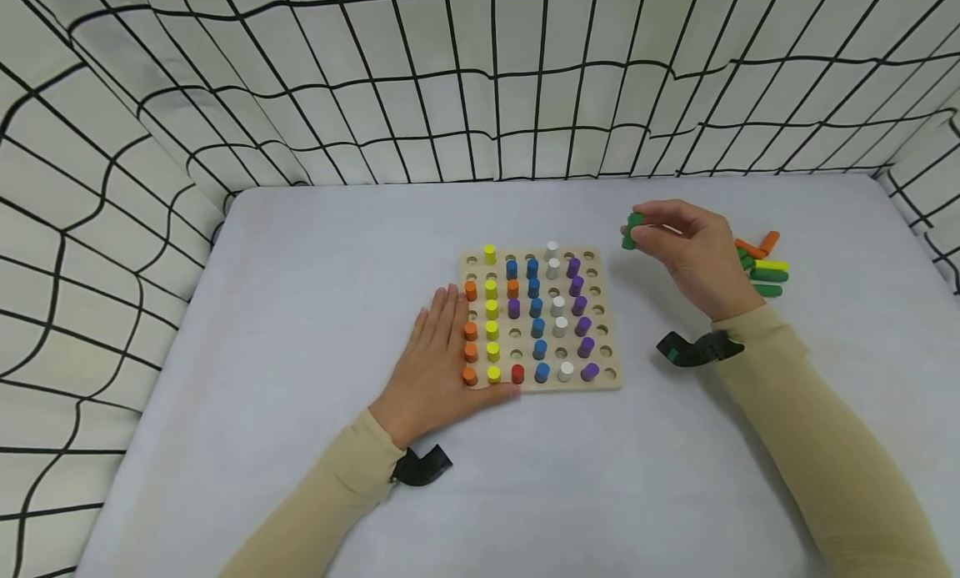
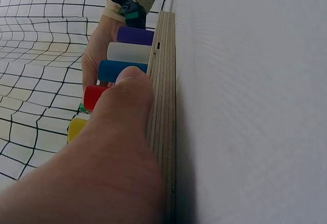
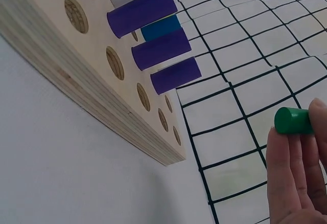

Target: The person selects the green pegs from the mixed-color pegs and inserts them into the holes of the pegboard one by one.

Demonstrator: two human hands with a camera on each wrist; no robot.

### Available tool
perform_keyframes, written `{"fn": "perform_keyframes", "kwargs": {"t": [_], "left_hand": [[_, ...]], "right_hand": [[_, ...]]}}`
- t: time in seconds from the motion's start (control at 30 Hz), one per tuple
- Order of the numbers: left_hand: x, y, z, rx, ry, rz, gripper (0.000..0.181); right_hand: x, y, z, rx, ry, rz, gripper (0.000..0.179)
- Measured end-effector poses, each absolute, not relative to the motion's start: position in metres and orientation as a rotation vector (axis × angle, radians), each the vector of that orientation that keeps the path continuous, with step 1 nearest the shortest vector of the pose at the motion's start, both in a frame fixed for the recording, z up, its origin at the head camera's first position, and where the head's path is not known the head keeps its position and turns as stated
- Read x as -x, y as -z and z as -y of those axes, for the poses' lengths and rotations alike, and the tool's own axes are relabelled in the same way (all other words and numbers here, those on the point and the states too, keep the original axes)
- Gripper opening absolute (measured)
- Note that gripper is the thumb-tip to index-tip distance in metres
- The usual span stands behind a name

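Observation:
A wooden pegboard (image 1: 609, 353) lies on the table with upright pegs in columns: orange, yellow, a mixed column, blue, white and purple. The rightmost column shows bare holes. My left hand (image 1: 435, 369) rests along the board's left edge with straight fingers. Its thumb (image 2: 127, 106) lies along the near edge, beside the red peg (image 1: 517, 374). Above the table, to the right of the board, my right hand (image 1: 693, 248) pinches a green peg (image 3: 293, 120) between thumb and fingers. In the right wrist view, this peg is apart from the board and its purple pegs (image 3: 176, 75).
Loose green pegs (image 1: 768, 275), a yellow peg (image 1: 771, 264) and orange pegs (image 1: 769, 243) lie on the white table (image 1: 337, 253), right of the right hand. White walls with black grid lines (image 1: 495, 77) rise behind the table and at its sides.

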State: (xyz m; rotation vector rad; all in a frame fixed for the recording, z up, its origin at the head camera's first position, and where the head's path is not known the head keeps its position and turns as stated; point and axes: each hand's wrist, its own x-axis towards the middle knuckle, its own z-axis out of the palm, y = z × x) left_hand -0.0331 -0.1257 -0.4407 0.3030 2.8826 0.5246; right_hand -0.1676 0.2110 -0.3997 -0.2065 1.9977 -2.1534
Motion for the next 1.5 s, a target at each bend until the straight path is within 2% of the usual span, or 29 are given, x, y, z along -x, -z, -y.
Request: {"fn": "perform_keyframes", "kwargs": {"t": [0.5,0.87,1.5], "left_hand": [[0.032,0.441,0.125,-0.305,-0.541,-2.892,0.132],[0.034,0.443,0.123,-0.287,-0.549,-2.871,0.132],[0.034,0.442,0.125,-0.304,-0.545,-2.872,0.133]], "right_hand": [[0.182,0.411,-0.200,0.163,2.131,-1.988,0.039],[0.193,0.427,-0.200,0.115,2.076,-1.977,0.048],[0.193,0.445,-0.197,0.190,1.837,-2.251,0.040]]}}
